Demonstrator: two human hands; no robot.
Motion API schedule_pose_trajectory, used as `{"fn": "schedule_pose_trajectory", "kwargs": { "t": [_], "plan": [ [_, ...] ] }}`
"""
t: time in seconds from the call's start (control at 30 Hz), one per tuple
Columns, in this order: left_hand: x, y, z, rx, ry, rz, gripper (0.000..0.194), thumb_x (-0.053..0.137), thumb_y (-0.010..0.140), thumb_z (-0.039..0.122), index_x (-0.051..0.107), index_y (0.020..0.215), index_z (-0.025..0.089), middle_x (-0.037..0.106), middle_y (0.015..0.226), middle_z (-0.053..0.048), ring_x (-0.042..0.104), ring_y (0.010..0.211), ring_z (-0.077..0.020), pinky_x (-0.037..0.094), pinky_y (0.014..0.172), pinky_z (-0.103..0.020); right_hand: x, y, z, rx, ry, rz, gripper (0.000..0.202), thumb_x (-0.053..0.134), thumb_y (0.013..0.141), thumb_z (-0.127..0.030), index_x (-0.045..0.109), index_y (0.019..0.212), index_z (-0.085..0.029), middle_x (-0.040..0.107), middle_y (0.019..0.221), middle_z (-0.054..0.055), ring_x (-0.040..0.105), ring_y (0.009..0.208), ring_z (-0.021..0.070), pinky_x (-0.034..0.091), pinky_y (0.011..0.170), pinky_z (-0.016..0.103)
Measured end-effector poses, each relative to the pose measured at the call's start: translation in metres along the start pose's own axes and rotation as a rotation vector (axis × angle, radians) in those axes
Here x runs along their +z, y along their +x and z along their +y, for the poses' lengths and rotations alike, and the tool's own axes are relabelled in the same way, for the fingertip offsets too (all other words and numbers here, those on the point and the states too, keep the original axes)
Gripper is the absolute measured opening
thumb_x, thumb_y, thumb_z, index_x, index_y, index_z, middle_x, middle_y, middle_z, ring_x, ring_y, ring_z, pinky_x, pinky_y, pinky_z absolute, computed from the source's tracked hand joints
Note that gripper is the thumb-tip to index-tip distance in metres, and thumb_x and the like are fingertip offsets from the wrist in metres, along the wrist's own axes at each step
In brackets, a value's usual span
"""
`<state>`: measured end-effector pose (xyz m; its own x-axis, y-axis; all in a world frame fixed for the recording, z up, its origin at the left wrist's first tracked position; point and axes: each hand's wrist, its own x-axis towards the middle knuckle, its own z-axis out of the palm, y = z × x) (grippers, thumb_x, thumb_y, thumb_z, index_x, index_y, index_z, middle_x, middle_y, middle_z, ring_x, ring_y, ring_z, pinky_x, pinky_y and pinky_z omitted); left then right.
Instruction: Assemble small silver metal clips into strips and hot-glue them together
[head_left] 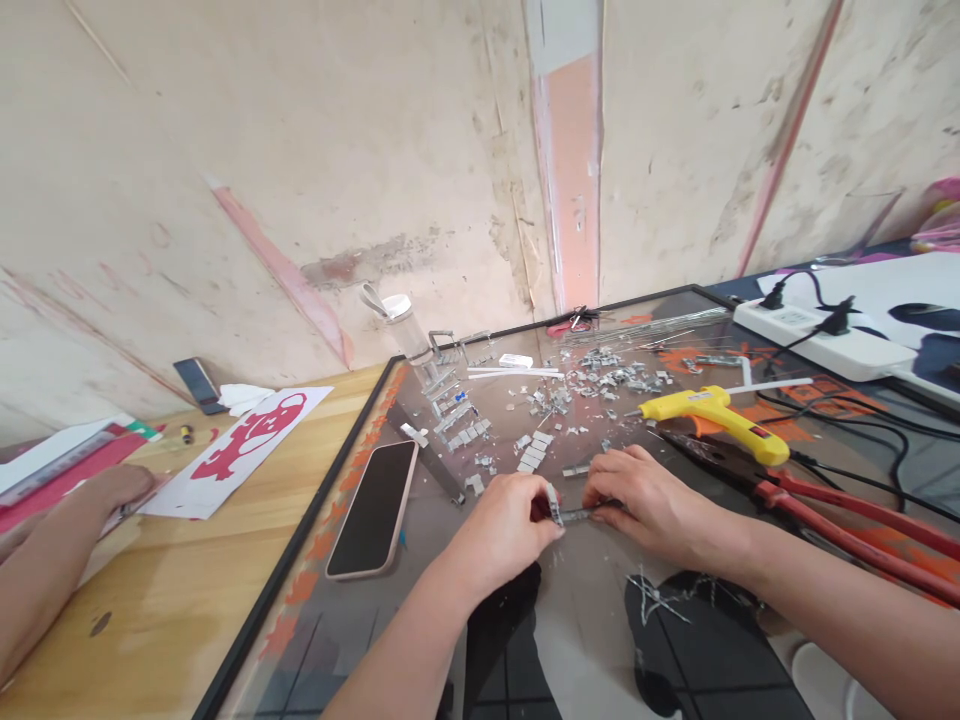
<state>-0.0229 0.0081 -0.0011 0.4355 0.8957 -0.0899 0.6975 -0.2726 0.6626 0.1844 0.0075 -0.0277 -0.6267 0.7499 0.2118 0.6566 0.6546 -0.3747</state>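
Pinched in my left hand (501, 525) is a small grey segmented piece (555, 504), standing on edge. My right hand (652, 505) rests on the glass tabletop with its fingers closed on the end of a thin grey strip (577, 516). The strip runs between both hands; whether it joins the upright piece, I cannot tell. Just beyond my fingers lie a row of flat grey tiles (535, 452) and a short grey bar (576, 471). Many loose grey bits (615, 372) are scattered farther back.
A phone (373, 510) and a metal ruler-like strip (435, 460) lie left. To the right are a yellow glue gun (712, 408), red-handled cutters (847, 520) and a white power strip (817, 340) with cables. A clear bottle (407, 330) stands behind. Another person's hand (112, 495) works beside a red paper cut-out (251, 440).
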Motion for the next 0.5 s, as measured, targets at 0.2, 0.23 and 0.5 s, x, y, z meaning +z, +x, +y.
{"fn": "schedule_pose_trajectory", "kwargs": {
  "t": [0.2, 0.23, 0.5],
  "plan": [
    [0.0003, -0.0016, 0.0015, 0.005, 0.000, 0.005, 0.014, 0.062, 0.065, 0.013, 0.065, 0.078, 0.017, 0.065, 0.075, 0.001, 0.055, 0.064, -0.0118, 0.041, 0.063, -0.022, 0.0010, -0.0004, 0.0008, -0.002, 0.011, 0.007, 0.010, 0.051, 0.088, -0.017, 0.059, 0.082, -0.018, 0.059, 0.083, 0.003, 0.054, 0.084, 0.0186, 0.029, 0.074, 0.032],
    [0.0005, -0.0016, 0.0015, 0.005, 0.002, 0.006, 0.014, 0.062, 0.065, 0.013, 0.065, 0.078, 0.017, 0.064, 0.075, 0.001, 0.055, 0.064, -0.0119, 0.040, 0.063, -0.022, 0.0010, -0.0003, 0.0010, -0.003, 0.012, 0.008, 0.010, 0.051, 0.087, -0.016, 0.058, 0.081, -0.018, 0.059, 0.082, 0.003, 0.054, 0.084, 0.0186, 0.028, 0.074, 0.032],
    [0.0012, -0.0005, -0.0004, 0.023, 0.024, 0.009, 0.014, 0.061, 0.065, 0.012, 0.065, 0.077, 0.017, 0.065, 0.075, 0.001, 0.054, 0.064, -0.0117, 0.040, 0.062, -0.022, 0.0012, -0.0003, 0.0004, -0.011, 0.014, 0.020, 0.008, 0.053, 0.087, -0.015, 0.058, 0.083, -0.018, 0.058, 0.084, 0.002, 0.053, 0.085, 0.0177, 0.028, 0.074, 0.032]
  ]
}}
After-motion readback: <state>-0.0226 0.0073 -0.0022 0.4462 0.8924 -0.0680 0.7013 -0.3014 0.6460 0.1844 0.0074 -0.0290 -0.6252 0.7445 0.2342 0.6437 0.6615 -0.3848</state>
